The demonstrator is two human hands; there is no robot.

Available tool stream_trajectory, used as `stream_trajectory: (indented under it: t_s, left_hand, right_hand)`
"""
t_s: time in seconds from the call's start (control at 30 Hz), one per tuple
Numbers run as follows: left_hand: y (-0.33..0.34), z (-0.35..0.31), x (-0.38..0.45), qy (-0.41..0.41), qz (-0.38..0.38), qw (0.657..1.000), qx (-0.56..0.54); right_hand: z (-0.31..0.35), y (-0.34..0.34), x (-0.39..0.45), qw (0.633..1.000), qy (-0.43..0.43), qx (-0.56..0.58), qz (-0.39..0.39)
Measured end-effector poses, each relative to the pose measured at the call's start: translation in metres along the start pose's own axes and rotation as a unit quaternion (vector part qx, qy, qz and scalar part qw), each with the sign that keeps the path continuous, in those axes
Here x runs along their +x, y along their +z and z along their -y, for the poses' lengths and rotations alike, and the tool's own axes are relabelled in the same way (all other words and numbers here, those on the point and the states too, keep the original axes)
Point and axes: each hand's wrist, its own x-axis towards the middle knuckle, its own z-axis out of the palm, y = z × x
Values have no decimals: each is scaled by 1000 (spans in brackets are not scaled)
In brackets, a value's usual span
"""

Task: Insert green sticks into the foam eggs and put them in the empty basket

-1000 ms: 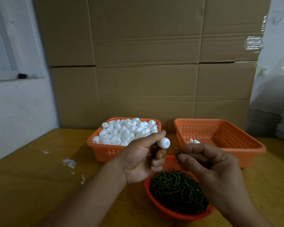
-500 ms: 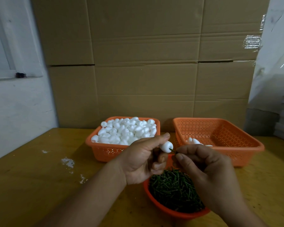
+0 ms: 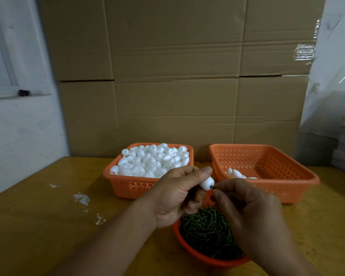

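Orange plastic makes the round bowl (image 3: 189, 249) nearest to the person, and it is full of green sticks (image 3: 207, 230). Just above it, the left hand (image 3: 175, 198) pinches one foam egg (image 3: 207, 183) between the thumb and the curled fingers (image 3: 195, 198). The right hand (image 3: 247, 208) has its fingertips closed at the end of this egg, where a small dark tip of a stick shows; the stick itself I cannot see well. Behind, on the yellow wooden surface (image 3: 38, 226), the left basket (image 3: 124, 186) is heaped with white foam eggs (image 3: 153, 162). The right basket (image 3: 287, 188) holds only a few eggs (image 3: 235, 173) at its near left side. Large cardboard boxes (image 3: 177, 76) stand at the back.
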Motion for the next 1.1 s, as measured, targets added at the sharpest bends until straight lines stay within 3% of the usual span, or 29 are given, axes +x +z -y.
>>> stream_trajectory:
  t_s: [0.33,0.7,1.1]
  left_hand:
    - [6,0,-3,63,6,997,38]
    - [16,-2,-7,174,-29,975,132]
    - [34,-8,-22,309,-80,895,312]
  right_hand:
    - [-5,1,0,999,26,10,-25]
    - [2,1,0,995,-8,67,-68]
    - [20,0,2,971,7,218,-98]
